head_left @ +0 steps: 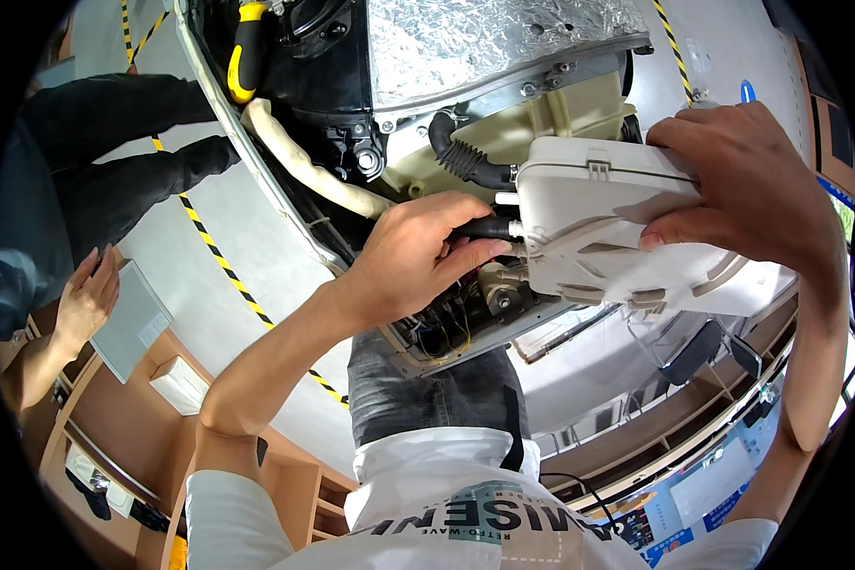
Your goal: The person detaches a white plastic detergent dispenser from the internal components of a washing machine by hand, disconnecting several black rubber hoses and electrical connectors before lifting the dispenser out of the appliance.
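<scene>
My right hand grips the right end of a white plastic box with a lidded seam, holding it tilted over the front of an opened appliance. The thumb presses on its near face. My left hand is closed around a short black hose, which meets a port on the box's left side. Just beyond it, a black ribbed hose runs to another port of the same box. The fingers of my left hand hide part of the held hose.
Foil-like sheeting covers the appliance's top. A yellow-black screwdriver lies at its left edge, near a cream-wrapped cable bundle. Wiring shows below my left hand. At left, another person's hand is near a grey panel.
</scene>
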{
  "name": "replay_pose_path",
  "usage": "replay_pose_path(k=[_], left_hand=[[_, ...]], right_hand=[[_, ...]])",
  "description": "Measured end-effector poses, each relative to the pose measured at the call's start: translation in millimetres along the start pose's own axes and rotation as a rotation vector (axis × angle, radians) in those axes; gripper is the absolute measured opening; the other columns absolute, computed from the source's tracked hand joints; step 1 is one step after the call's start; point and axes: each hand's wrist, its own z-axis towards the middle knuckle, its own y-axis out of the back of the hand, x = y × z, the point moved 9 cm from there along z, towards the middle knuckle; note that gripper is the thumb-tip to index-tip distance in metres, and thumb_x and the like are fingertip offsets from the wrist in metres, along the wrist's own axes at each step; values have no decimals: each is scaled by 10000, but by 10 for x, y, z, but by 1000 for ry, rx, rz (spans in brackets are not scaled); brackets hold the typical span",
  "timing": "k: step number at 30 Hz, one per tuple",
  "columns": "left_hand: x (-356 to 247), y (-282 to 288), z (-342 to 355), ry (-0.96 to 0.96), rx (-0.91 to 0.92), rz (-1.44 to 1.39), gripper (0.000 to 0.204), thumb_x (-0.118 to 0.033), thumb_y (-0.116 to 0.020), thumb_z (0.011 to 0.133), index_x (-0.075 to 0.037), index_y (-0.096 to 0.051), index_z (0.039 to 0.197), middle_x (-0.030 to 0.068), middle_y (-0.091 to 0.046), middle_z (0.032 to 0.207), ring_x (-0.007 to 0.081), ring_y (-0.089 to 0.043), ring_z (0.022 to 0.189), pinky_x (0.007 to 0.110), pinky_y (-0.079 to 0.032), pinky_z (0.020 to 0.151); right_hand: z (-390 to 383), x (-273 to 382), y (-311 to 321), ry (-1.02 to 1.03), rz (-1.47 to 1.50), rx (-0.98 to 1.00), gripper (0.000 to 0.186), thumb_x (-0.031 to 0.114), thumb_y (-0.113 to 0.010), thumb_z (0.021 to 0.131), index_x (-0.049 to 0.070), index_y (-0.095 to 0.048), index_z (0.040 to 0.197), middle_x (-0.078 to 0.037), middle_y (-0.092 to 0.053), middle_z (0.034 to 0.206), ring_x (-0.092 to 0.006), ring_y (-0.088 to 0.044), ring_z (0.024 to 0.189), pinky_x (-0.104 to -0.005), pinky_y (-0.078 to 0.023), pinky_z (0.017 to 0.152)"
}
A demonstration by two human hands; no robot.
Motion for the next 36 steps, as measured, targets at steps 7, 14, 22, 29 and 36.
replay_pose_path(k=[7, 14, 22, 29, 36], left_hand=[[-114, 161, -107, -10, -122, 189, 278, -92, -767, 838, -3, -667, 1081, 133, -663, 1039, 271, -635, 962, 339, -499, 820], [-184, 634, -1097, 240, -532, 295, 92, -74, -648, 928, -12, -690, 981, 118, -628, 1162, 245, -564, 1122, 328, -421, 983], [55, 745, -2186, 614, -649, -91, 448, -272, -491, 1060, 55, -636, 790, 53, -498, 520, 134, -455, 427, 296, -499, 651], [134, 1081, -2726, 726, -643, 210, 456, -370, -456, 1066, 51, -632, 1063, 128, -638, 727, 189, -629, 641, 317, -506, 617], [342, 1136, -2886, 708, -563, 491, 551, -331, -610, 974, -32, -477, 1417, 292, -342, 1526, 453, -323, 1403, 506, -304, 1143]], right_hand=[[-50, 29, 10, 46, 26, -54, 572, 492, -854, 595, 42, -696, 911, -99, -666, 776, -287, -657, 752, -400, -451, 710], [-98, 45, 61, 10, 65, -154, 534, 528, -797, 709, 15, -676, 791, -128, -657, 726, -321, -679, 755, -420, -497, 699], [-177, -11, -37, -103, 51, -81, 575, 575, -785, 681, 23, -694, 809, -144, -690, 832, -340, -691, 839, -433, -526, 742], [-227, 182, 19, -53, 44, -376, 581, 615, -789, 633, 49, -717, 738, -135, -696, 750, -323, -706, 778, -409, -535, 676], [-369, 65, -77, -99, 90, -435, 568, 580, -799, 635, 32, -711, 757, -148, -694, 771, -345, -699, 787, -424, -528, 688]])
